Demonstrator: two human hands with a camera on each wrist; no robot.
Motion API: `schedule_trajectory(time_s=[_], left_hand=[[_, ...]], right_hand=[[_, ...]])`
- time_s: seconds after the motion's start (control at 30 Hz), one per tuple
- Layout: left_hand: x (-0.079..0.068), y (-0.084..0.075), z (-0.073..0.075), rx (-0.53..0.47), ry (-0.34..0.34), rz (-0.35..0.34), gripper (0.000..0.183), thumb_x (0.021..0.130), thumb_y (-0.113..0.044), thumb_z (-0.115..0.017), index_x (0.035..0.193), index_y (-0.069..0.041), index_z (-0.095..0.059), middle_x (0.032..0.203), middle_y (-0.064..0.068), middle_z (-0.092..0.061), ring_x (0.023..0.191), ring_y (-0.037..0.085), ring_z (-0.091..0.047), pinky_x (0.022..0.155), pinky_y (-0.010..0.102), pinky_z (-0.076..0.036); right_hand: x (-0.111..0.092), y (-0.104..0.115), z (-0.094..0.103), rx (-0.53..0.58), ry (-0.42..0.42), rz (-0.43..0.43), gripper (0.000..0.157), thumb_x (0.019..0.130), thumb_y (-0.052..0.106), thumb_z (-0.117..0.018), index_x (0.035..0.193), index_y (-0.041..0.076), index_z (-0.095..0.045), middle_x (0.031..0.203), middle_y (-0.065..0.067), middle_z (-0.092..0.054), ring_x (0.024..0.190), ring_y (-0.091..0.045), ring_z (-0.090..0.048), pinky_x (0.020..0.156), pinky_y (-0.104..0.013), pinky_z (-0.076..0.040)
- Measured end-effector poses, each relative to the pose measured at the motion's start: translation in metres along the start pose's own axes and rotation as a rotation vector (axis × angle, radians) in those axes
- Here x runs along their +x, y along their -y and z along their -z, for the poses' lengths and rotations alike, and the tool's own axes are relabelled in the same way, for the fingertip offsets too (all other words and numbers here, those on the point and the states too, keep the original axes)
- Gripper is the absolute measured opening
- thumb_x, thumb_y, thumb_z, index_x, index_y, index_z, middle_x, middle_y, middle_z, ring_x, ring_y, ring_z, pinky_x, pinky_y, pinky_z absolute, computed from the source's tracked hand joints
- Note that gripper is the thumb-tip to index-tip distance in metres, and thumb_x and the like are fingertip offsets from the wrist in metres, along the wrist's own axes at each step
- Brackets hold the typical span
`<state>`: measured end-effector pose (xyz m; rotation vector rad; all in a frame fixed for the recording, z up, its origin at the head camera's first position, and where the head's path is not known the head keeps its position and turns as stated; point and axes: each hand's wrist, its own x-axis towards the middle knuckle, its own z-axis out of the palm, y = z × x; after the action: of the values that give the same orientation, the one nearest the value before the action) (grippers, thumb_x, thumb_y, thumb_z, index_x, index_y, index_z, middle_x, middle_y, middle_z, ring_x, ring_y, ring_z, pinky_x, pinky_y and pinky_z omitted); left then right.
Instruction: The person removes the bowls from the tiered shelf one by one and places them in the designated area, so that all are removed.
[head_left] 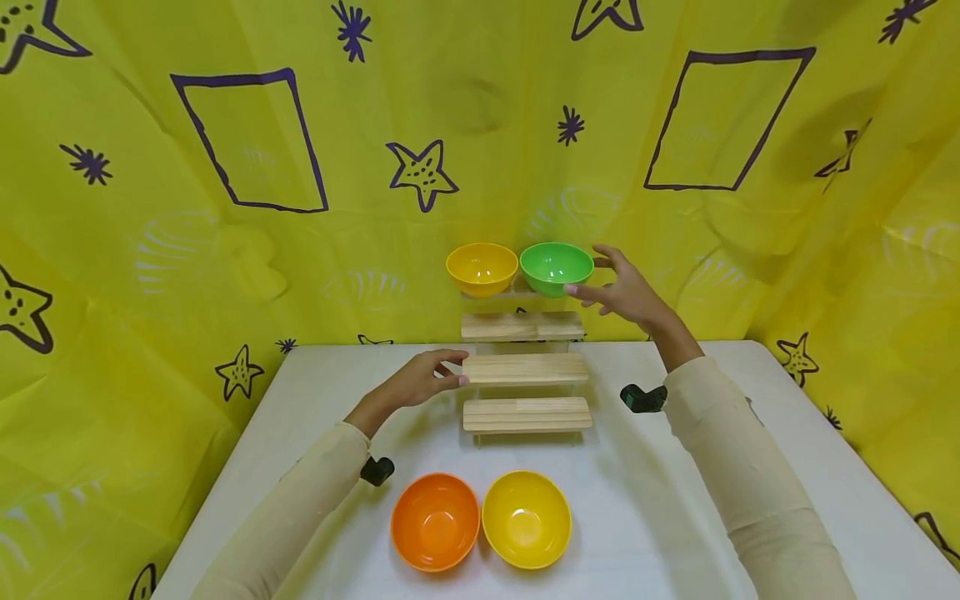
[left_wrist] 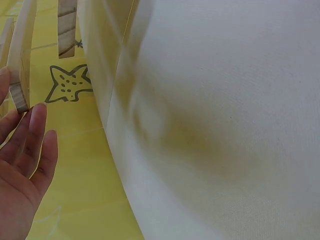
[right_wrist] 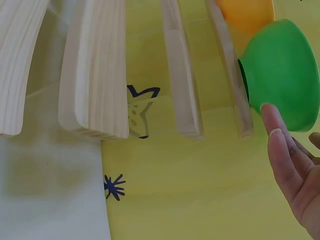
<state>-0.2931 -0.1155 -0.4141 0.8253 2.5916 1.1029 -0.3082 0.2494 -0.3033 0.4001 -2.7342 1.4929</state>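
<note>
A green bowl (head_left: 557, 268) sits on the right of the top step of a wooden stand. My right hand (head_left: 626, 290) is beside it, fingers spread; in the right wrist view a fingertip reaches the lower side of the green bowl (right_wrist: 285, 75). To its left on that step stands a yellow-orange bowl (head_left: 482, 269). My left hand (head_left: 425, 379) pinches the left end of the second wooden step (head_left: 525, 368) from the front between thumb and fingers. The left wrist view has the fingers (left_wrist: 37, 125) against that step's end.
An orange bowl (head_left: 436, 522) and a yellow bowl (head_left: 527, 520) stand side by side on the white table (head_left: 630, 533), in front of the lowest step (head_left: 527, 415). Another step (head_left: 521, 326) lies below the top one. A yellow patterned curtain (head_left: 480, 100) hangs close behind the stand.
</note>
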Motion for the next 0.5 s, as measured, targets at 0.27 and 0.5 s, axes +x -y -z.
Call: schedule_trajectory(time_s=[0.27, 0.5], left_hand=[[0.000, 0.000, 0.001, -0.004, -0.003, -0.016, 0.055, 0.099, -0.027, -0.066, 0.147, -0.006, -0.050, 0.141, 0.017, -0.058, 0.117, 0.031, -0.064, 0.089, 0.038, -0.057], [-0.001, 0.001, 0.001, 0.000, 0.002, -0.010, 0.055, 0.099, -0.028, -0.066, 0.148, -0.007, -0.050, 0.141, 0.017, -0.057, 0.118, 0.031, -0.064, 0.090, 0.039, -0.057]], right_hand=[[0.007, 0.008, -0.006, -0.019, 0.032, -0.010, 0.100, 0.094, 0.041, -0.068, 0.162, 0.011, -0.001, 0.160, -0.025, -0.023, 0.097, -0.024, -0.072, 0.083, -0.040, -0.058], [0.015, 0.007, -0.011, 0.007, 0.039, -0.030, 0.102, 0.094, 0.043, -0.067, 0.162, 0.013, 0.002, 0.159, -0.027, -0.026, 0.111, -0.043, -0.066, 0.086, -0.044, -0.058]])
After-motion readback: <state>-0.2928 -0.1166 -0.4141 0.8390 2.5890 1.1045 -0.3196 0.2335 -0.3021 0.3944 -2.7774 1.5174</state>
